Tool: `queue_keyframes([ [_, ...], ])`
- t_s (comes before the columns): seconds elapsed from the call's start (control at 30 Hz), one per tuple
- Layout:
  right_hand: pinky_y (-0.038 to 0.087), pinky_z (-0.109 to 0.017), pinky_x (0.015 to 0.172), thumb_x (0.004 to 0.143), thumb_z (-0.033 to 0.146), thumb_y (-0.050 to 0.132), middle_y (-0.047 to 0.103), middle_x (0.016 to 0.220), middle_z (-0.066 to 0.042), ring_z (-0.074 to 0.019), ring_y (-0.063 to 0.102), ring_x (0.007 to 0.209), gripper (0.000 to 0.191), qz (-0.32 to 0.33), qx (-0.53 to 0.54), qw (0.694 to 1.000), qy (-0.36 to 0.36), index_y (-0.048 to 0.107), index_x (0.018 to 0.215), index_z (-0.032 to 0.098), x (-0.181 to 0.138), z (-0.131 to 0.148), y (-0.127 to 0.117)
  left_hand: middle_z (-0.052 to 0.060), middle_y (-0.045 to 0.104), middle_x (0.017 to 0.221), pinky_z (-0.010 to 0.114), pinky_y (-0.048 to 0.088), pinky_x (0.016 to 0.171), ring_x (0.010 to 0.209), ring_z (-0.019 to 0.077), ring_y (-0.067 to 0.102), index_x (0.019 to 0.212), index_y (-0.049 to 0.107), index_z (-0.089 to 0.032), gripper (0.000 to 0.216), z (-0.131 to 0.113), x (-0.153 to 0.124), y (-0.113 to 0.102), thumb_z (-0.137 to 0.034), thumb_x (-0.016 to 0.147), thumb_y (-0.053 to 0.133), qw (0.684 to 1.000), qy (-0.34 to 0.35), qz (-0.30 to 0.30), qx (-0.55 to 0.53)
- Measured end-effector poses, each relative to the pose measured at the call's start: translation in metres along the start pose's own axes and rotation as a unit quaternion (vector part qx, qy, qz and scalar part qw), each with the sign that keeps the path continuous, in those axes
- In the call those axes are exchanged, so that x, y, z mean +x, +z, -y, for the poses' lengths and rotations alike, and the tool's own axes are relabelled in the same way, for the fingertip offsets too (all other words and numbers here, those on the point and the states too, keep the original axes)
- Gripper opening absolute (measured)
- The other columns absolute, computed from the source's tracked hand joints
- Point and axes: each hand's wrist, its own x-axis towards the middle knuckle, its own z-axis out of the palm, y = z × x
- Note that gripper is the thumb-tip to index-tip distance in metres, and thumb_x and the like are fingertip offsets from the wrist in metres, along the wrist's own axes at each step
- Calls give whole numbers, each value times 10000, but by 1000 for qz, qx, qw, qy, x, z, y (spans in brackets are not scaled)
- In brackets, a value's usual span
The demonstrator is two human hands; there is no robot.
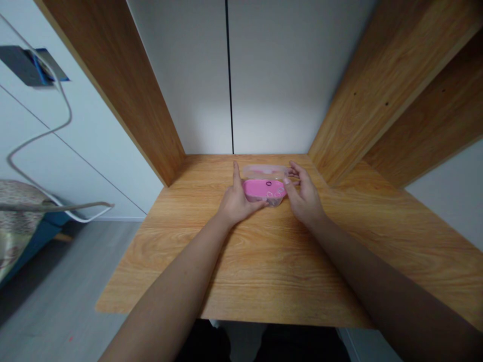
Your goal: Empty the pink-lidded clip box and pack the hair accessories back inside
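Observation:
A small clear plastic box [258, 189] with a pink inside sits on the wooden desktop, its see-through lid [264, 172] raised at the back. Inside lie several small rings, a dark ring [268, 184] and pale rings [278, 192] among them; they look like hair ties. My left hand [237, 200] grips the box's left side, thumb along the front edge and forefinger pointing up beside the lid. At the right end, my right hand [305, 196] has its thumb by the rim and its fingers curled behind the lid's corner, partly hidden.
The wooden desktop [264, 271] runs between a wood side panel [124, 75] on the left and wood boards [358, 90] on the right. White panels [204, 90] rise behind. A white cable [37, 134] hangs at left, near a fabric-covered piece of furniture [18, 216].

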Motion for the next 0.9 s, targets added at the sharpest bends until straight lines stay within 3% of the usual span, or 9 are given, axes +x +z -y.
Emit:
queue_keyframes([
  [0.13, 488, -480, 1024, 990, 407, 509, 623, 1200, -110, -265, 595, 1158, 452, 17, -16, 998, -51, 549, 1409, 242, 0, 7, -3, 201, 680, 1247, 471, 521, 945, 1134, 358, 674, 1605, -105, -185, 1454, 0, 1, -2, -488, 617, 919, 999, -13, -7, 38],
  [0.3, 481, -472, 1042, 983, 415, 527, 583, 1112, -103, -270, 590, 1116, 319, 47, -28, 996, -70, 740, 1145, 241, 0, 12, -3, 203, 680, 1254, 463, 521, 942, 1138, 357, 673, 1606, -86, -176, 1437, 2, 2, -2, -514, 623, 906, 999, -5, -12, 49],
  [0.47, 493, -472, 1039, 963, 411, 568, 575, 1097, -94, -267, 595, 1107, 263, 46, -30, 997, -61, 757, 1067, 261, 0, 12, -1, 165, 698, 1231, 464, 535, 926, 1103, 346, 687, 1606, 113, -204, 1289, 2, 3, -3, -520, 632, 896, 999, 4, 0, 46],
  [0.67, 489, -476, 1044, 939, 366, 599, 579, 1103, -95, -271, 596, 1124, 212, 47, -33, 996, -64, 738, 1050, 250, -1, 11, 0, 135, 646, 1349, 457, 528, 996, 1172, 325, 660, 1487, 408, -226, 1002, 2, 4, -7, -507, 650, 882, 998, 38, -3, 59],
  [0.9, 495, -467, 1032, 918, 323, 614, 578, 1112, -100, -275, 594, 1135, 198, 49, -38, 995, -72, 714, 1065, 236, -1, 8, 2, 143, 667, 1299, 473, 539, 970, 1145, 340, 668, 1497, 374, -207, 1038, 0, 2, -6, -529, 647, 875, 998, 17, -5, 65],
])
